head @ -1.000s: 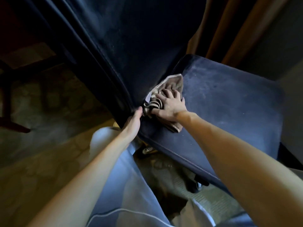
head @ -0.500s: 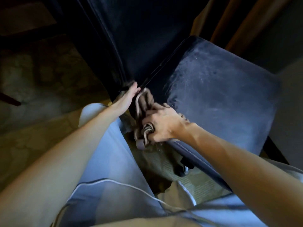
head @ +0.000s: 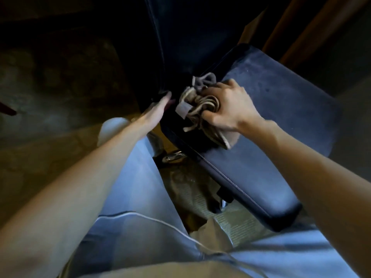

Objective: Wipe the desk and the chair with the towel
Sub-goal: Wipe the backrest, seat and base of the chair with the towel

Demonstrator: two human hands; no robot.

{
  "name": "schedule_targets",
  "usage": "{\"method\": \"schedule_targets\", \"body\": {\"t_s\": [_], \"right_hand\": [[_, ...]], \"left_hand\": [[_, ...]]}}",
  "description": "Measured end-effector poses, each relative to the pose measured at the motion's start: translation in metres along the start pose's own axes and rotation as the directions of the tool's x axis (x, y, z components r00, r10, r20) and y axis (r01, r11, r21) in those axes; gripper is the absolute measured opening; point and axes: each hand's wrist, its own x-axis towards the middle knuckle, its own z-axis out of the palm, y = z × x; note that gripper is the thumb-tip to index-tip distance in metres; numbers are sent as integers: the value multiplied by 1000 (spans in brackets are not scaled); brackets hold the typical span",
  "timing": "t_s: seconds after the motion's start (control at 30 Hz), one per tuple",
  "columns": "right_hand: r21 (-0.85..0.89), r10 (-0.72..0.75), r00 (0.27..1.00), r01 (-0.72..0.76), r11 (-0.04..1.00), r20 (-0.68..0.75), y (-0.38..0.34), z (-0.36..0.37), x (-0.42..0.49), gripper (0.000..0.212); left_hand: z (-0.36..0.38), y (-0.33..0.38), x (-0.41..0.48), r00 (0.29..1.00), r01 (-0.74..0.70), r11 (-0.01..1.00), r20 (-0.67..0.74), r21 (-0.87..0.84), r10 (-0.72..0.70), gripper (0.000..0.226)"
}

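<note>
At the far left lies a dim patterned floor (head: 50,97); over it the left forearm reaches forward to the left hand (head: 157,110), whose fingers are straight and held together, laid flat against the side edge of the dark blue chair back (head: 180,37) near where it meets the seat; it holds nothing. Below that arm are the person's pale blue trousers (head: 136,187); a thin white cord (head: 128,212) lies across them. Just right of the left hand, the towel (head: 197,106) sits bunched in folds on the rear corner of the chair seat (head: 281,141), touching the upholstery, a small tag showing on its left side; the right hand (head: 230,109) grips it from the right, fingers curled round the folds; one end trails out under the wrist. At the upper right hang brownish curtain folds (head: 301,27).
</note>
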Motion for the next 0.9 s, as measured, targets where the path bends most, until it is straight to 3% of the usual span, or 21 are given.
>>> {"method": "schedule_targets", "body": {"t_s": [0.07, 0.17, 0.23, 0.33, 0.43, 0.53, 0.63, 0.77, 0.9], "right_hand": [[-54, 33, 990, -26, 998, 137, -7, 24, 23, 76], [-109, 97, 948, -66, 992, 302, -18, 70, 40, 94], [-145, 117, 957, -81, 986, 264, -20, 88, 39, 89], [-203, 25, 987, 8, 979, 159, -25, 88, 27, 73], [-245, -110, 973, 159, 956, 203, -40, 89, 7, 71], [-302, -287, 903, 385, 872, 321, -50, 87, -12, 65], [-292, -406, 815, 541, 789, 413, -48, 82, -25, 53], [-379, -451, 821, 565, 733, 350, -52, 81, -18, 49], [-506, -292, 883, 454, 734, 369, -88, 94, 0, 51]], "left_hand": [[-4, -5, 5, 1000, -10, 999, -27, -38, 9, 90], [6, 15, -11, 1000, -26, 999, -10, -45, 25, 53], [10, 20, -12, 999, -26, 995, 26, -100, 29, 49], [11, 21, -10, 999, 0, 997, 50, -78, 4, 44], [12, 28, -15, 992, 24, 998, 125, -61, -16, 63], [9, 26, -18, 996, 28, 1000, 87, -7, -27, 82], [11, 22, -20, 991, 3, 1000, 131, 11, -5, 65], [10, 21, -15, 986, 1, 999, 168, -51, 8, 59], [5, 18, -12, 982, 10, 1000, 190, -20, -6, 63]]}}
